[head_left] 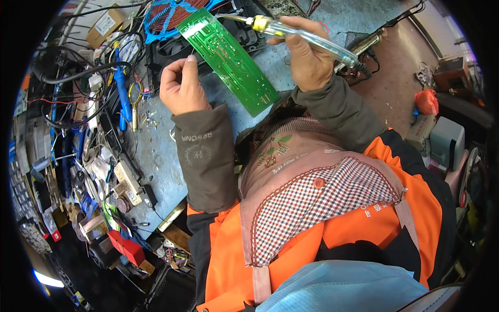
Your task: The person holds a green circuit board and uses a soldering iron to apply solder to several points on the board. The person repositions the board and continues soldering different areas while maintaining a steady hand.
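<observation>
A long green circuit board (pixel 231 62) lies aslant in front of me, its top end reaching over a fan with blue blades and copper-red wire guard. In my right hand (pixel 310 62) is a soldering iron (pixel 338 51) with a clear handle and yellow collar. Its metal tip points left, at the board's upper end; whether it touches cannot be made out. My left hand (pixel 183 88) is closed, thumb against curled fingers, right beside the board's left edge. What those fingers hold, if anything, is hidden.
The blue-grey bench (pixel 161 171) carries tangled cables, a blue tool (pixel 122 86) and a white power strip (pixel 127 179) on the left. The blue fan (pixel 174 18) stands at the back. A red box (pixel 126 247) sits lower left. Beyond the bench's right edge is brown floor (pixel 397 67).
</observation>
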The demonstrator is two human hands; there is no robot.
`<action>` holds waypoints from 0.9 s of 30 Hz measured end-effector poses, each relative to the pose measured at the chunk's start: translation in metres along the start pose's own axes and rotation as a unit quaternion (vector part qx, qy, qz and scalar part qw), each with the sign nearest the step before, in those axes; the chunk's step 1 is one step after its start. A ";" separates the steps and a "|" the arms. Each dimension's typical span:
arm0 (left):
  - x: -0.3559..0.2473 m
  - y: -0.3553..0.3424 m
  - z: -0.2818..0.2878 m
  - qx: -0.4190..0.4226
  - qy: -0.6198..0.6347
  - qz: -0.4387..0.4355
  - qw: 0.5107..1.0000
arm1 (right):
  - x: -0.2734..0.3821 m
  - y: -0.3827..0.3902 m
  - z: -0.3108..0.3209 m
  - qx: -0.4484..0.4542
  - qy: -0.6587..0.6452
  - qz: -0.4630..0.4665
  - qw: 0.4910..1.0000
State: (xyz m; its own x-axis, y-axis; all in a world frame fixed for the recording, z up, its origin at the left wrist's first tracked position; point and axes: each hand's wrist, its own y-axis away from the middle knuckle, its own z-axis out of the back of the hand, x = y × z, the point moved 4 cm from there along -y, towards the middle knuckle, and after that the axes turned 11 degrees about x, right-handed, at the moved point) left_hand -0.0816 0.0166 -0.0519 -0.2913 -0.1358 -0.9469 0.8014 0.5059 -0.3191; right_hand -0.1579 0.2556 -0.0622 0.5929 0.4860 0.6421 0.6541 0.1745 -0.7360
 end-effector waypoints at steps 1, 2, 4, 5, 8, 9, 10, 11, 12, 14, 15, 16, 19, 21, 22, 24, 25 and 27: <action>-0.001 0.002 -0.001 0.006 -0.004 0.010 1.000 | -0.001 0.001 0.001 -0.006 -0.021 -0.047 0.999; 0.002 0.002 -0.002 0.008 0.018 -0.001 1.000 | -0.004 0.002 0.004 -0.009 -0.044 -0.095 0.995; 0.004 0.006 -0.002 0.035 0.024 -0.014 0.999 | -0.008 0.008 0.004 -0.012 -0.063 -0.174 0.983; 0.002 0.007 -0.003 0.050 0.027 -0.021 0.998 | -0.008 0.009 0.005 -0.011 -0.070 -0.175 0.982; 0.004 0.007 -0.008 0.074 0.030 0.013 0.997 | -0.007 0.011 0.004 -0.016 -0.080 -0.190 0.978; 0.007 0.007 -0.008 0.079 0.027 0.023 0.996 | -0.007 0.011 0.003 -0.016 -0.076 -0.193 0.978; 0.007 0.007 -0.008 0.076 0.036 0.026 0.996 | -0.008 0.011 0.003 -0.016 -0.071 -0.196 0.978; 0.006 0.007 -0.008 0.074 0.038 0.023 0.996 | -0.008 0.010 0.002 -0.015 -0.069 -0.199 0.978; 0.006 0.008 -0.008 0.072 0.041 0.020 0.996 | -0.009 0.010 0.001 -0.014 -0.065 -0.202 0.977; 0.006 0.007 -0.008 0.068 0.041 0.015 0.997 | -0.009 0.011 0.000 -0.015 -0.057 -0.209 0.976; 0.006 0.007 -0.008 0.066 0.040 0.013 0.997 | -0.009 0.012 0.000 -0.012 -0.054 -0.207 0.977; 0.006 0.007 -0.008 0.065 0.038 0.011 0.997 | -0.008 0.012 0.001 -0.009 -0.049 -0.204 0.978; 0.007 0.006 -0.008 0.061 0.044 0.002 0.997 | -0.008 0.013 0.001 -0.001 -0.035 -0.195 0.980; 0.004 0.007 -0.009 0.059 0.041 0.005 0.997 | -0.008 0.014 0.001 0.000 -0.027 -0.192 0.981; 0.004 0.008 -0.009 0.059 0.040 0.006 0.997 | -0.008 0.014 0.001 0.000 -0.025 -0.193 0.981; 0.003 0.008 -0.010 0.058 0.027 -0.005 0.998 | -0.008 0.014 0.000 -0.001 -0.023 -0.195 0.981; 0.003 0.008 -0.010 0.058 0.021 -0.011 0.998 | -0.007 0.014 0.000 -0.002 -0.024 -0.196 0.980; 0.004 0.008 -0.010 0.061 0.016 -0.010 0.998 | -0.006 0.013 -0.001 -0.003 -0.020 -0.200 0.980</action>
State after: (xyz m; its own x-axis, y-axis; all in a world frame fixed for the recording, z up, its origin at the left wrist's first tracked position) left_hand -0.0815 0.0282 -0.0580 -0.3223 -0.1160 -0.9395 0.8529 0.3949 -0.3414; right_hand -0.1522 0.2538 -0.0755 0.2700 0.4132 0.8697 0.8334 0.3521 -0.4260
